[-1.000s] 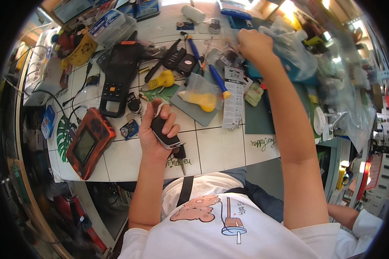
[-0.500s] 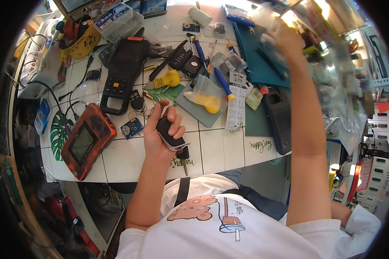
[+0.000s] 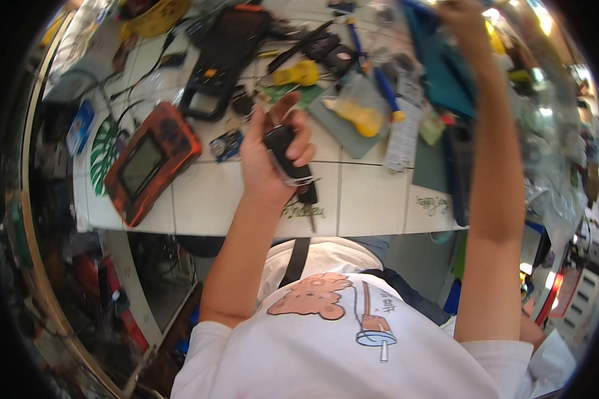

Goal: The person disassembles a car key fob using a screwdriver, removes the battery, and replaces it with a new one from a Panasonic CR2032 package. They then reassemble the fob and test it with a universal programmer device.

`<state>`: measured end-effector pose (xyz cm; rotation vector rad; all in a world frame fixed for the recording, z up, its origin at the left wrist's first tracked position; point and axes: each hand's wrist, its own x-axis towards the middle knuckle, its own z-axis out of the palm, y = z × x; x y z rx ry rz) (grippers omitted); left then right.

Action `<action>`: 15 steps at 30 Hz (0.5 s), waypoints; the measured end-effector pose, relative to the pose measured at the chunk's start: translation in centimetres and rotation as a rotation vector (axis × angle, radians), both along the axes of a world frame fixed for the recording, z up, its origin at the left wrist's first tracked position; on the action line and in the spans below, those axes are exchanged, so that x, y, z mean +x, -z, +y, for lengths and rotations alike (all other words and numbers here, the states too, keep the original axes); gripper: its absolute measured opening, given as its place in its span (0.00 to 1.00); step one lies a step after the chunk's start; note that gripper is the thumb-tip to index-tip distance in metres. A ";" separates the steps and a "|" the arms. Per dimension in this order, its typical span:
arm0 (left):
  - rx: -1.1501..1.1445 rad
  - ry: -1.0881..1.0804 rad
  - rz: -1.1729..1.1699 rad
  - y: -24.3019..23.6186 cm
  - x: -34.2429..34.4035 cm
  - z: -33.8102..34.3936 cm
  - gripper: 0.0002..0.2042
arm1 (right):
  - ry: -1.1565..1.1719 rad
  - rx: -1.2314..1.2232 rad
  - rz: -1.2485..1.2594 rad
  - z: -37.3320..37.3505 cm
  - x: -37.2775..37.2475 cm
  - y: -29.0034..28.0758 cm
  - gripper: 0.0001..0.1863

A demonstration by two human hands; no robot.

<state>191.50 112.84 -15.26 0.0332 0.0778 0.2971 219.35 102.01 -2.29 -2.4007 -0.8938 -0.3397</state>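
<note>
Raised above the near edge of the table, my left hand is closed round a black car key fob. A metal ring hangs from the fob's lower end, with a second dark key dangling, its blade pointing down. My right arm reaches far forward, and my right hand is at the top edge beside the teal mat. Motion blur and the picture's edge hide its fingers. Just beyond my left hand lie a small blue circuit board and a yellow bulb-shaped piece.
An orange-and-black handheld device with a screen lies at the left. Behind it is a large black handheld tool. Blue-handled screwdrivers, a bagged yellow piece and other key fobs crowd the middle. Plastic bags line the right side.
The view has shifted, so the table sits higher in the picture. My left hand still holds the key fob; my right hand stays stretched out at the far right.
</note>
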 end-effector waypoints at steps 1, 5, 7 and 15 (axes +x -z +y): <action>0.010 0.045 -0.031 -0.5 0.6 -0.4 0.23 | -0.208 0.068 -0.057 -5.7 7.5 0.5 0.18; 0.087 0.049 -0.023 -1.0 -0.2 -0.8 0.28 | -0.250 0.248 0.028 -7.9 -10.0 -3.6 0.12; 0.108 0.064 -0.047 -0.8 -0.3 -0.8 0.27 | -0.305 0.550 0.495 -8.5 -15.6 -0.8 0.13; -0.193 0.098 0.054 -0.7 0.1 -0.6 0.25 | -0.197 0.640 0.597 -9.1 -24.6 3.6 0.14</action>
